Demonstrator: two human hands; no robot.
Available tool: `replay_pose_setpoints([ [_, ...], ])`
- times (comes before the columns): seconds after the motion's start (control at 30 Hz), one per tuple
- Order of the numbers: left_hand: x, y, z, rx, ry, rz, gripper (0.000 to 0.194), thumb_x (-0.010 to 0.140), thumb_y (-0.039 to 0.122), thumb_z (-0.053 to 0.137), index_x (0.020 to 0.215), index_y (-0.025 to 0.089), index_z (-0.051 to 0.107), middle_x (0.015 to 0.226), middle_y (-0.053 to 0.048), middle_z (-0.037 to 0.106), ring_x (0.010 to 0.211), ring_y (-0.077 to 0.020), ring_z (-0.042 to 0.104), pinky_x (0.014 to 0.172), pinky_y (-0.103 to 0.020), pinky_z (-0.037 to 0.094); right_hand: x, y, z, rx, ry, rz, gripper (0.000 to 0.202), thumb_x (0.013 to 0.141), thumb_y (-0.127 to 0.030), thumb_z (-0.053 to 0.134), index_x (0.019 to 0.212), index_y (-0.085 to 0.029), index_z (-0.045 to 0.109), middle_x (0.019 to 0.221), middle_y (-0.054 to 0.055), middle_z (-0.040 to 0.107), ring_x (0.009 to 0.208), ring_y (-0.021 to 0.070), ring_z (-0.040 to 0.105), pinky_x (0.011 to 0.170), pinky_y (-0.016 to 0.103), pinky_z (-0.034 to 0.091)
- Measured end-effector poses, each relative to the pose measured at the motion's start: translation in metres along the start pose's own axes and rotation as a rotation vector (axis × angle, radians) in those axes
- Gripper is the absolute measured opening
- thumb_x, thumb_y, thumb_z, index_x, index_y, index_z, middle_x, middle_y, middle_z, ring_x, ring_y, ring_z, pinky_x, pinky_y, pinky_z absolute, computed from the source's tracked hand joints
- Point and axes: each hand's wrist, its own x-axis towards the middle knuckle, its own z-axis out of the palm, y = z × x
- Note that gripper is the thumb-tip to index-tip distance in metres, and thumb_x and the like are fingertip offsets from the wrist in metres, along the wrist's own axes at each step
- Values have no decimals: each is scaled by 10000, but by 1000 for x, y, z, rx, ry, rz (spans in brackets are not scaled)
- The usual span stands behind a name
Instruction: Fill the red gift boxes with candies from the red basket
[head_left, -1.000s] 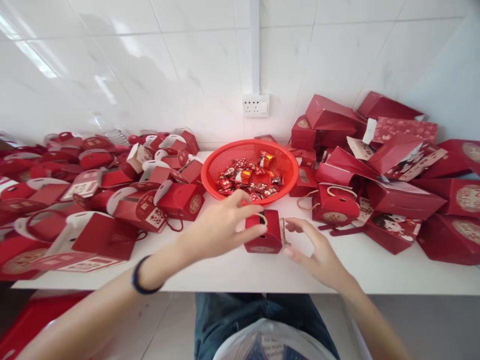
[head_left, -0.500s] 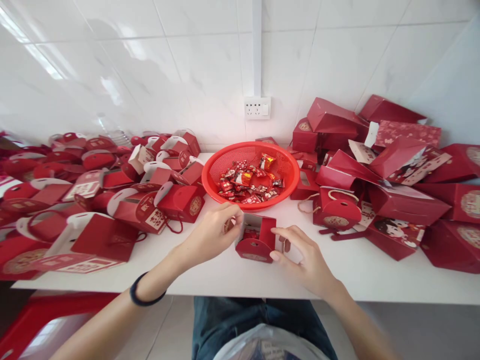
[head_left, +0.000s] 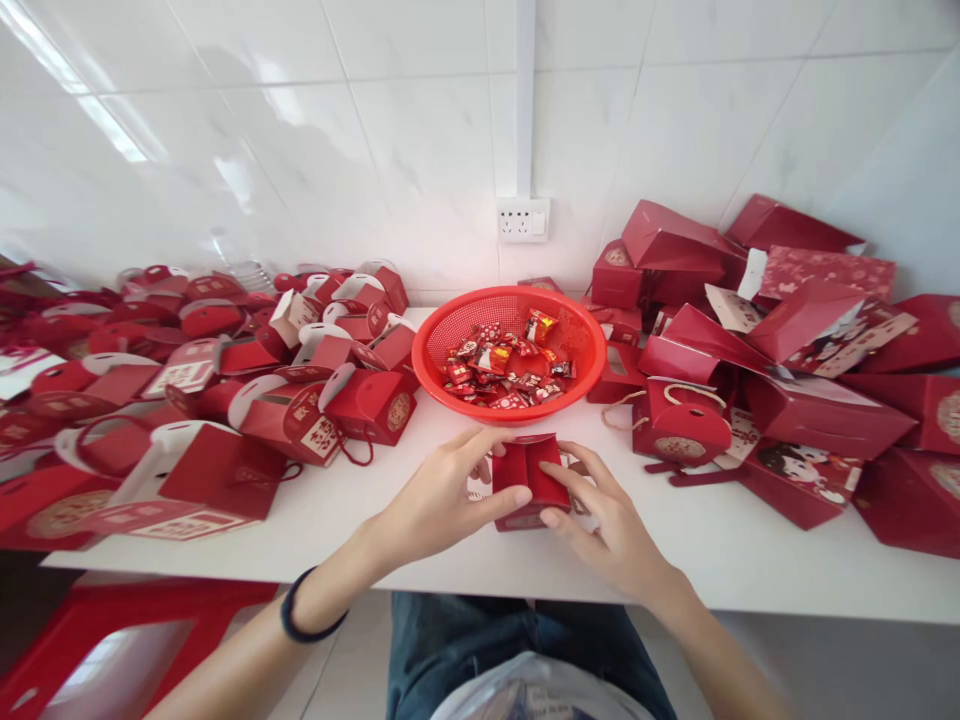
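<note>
A small red cardboard gift box [head_left: 513, 467] stands on the white table in front of me, with its top panels folded inward. On its left side, my left hand [head_left: 450, 492] grips it, the thumb lying over the top panel and the fingers behind. My right hand [head_left: 616, 522] holds the opposite side, fingertips pressing on the right-hand panel and thumb near the front corner. Whatever lies inside the box is covered by the panels. Just behind it sits a red plastic basket [head_left: 426, 378] with wrapped candies [head_left: 510, 365] in it.
Many red gift boxes with handles [head_left: 369, 405] crowd the table [head_left: 420, 550] on the left. More boxes [head_left: 817, 410] are heaped on the right. A wall socket [head_left: 523, 220] is behind the basket, and a red stool [head_left: 142, 640] stands below the table at left.
The box's top panels have folded inward over its contents. My left hand has moved right from the box's edge onto its top, and my right fingers have moved onto the right panel.
</note>
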Motion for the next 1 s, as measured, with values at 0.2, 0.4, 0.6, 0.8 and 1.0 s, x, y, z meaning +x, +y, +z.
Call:
replay_pose_setpoints([
  [0.2,-3,-14,10,-29,56,-55,523,882,398,703,1371,231,622,1028,-46,738,743,-163,687,730,-300,599,7,0,8,150,142,46,220,999,-315,598,1103,-206,757,1255,150,687,1113,249,722,922,367,624],
  [0.4,2,-25,18,72,83,-101,356,887,360,682,1213,231,752,977,-52,648,711,-149,652,753,-325,612,11,-3,13,270,161,243,370,919,-335,644,1260,-195,610,1155,118,730,880,211,719,806,365,627],
  [0.6,-11,-15,31,270,58,-141,475,931,498,650,1330,240,655,1369,-167,567,982,-270,718,886,-459,618,11,2,8,357,-75,421,522,937,-509,599,1329,-166,557,1095,118,747,769,199,703,689,340,584],
  [0.8,-9,10,34,482,-89,-185,631,833,482,786,1333,182,545,1396,-223,565,1228,-422,628,992,-575,545,15,-1,7,155,36,332,382,911,-568,633,960,-193,683,709,17,619,701,211,602,663,336,516],
  [1.0,5,17,26,496,-212,-183,457,896,530,705,1164,194,551,1332,-184,578,952,-351,730,759,-458,587,14,-1,10,320,21,285,402,932,-537,645,1088,-174,717,780,31,647,725,194,618,687,319,544],
])
